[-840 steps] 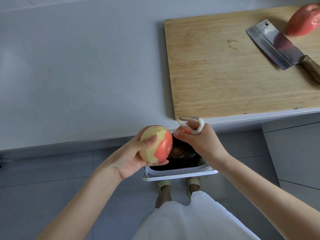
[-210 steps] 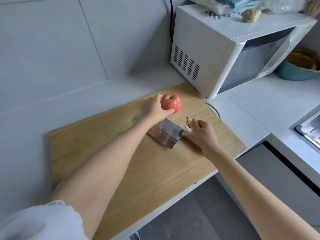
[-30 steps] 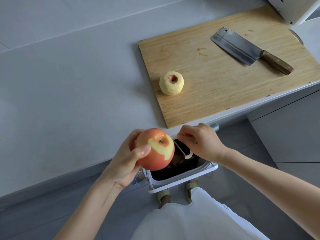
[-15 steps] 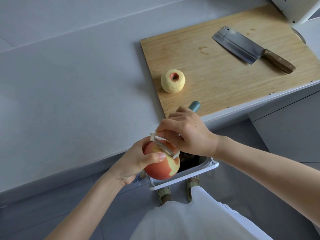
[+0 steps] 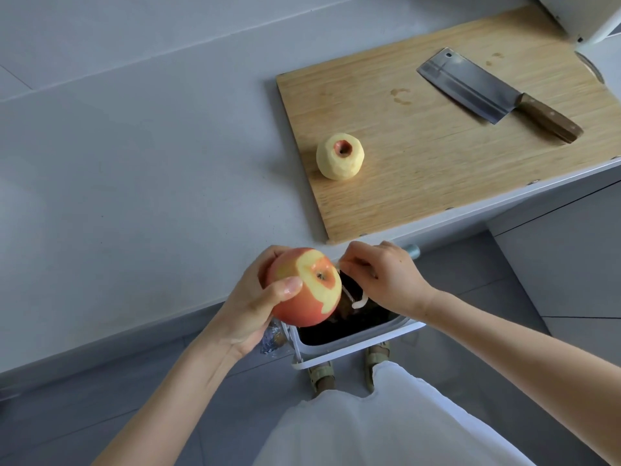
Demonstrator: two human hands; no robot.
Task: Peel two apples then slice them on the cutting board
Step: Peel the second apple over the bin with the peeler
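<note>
Left hand grips one red apple, right hand one peeler; one peeled apple.

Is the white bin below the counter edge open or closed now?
Open: the white bin has no lid over its top, and its dark inside shows below the partly peeled apple and the right hand.

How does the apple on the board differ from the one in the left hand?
The board apple is peeled pale, red only in its end hollow; the held apple is mostly red, pared just around one end. The board apple rests on the cutting board; the held apple is gripped by the left hand above the bin. Both are whole, unsliced.
</note>
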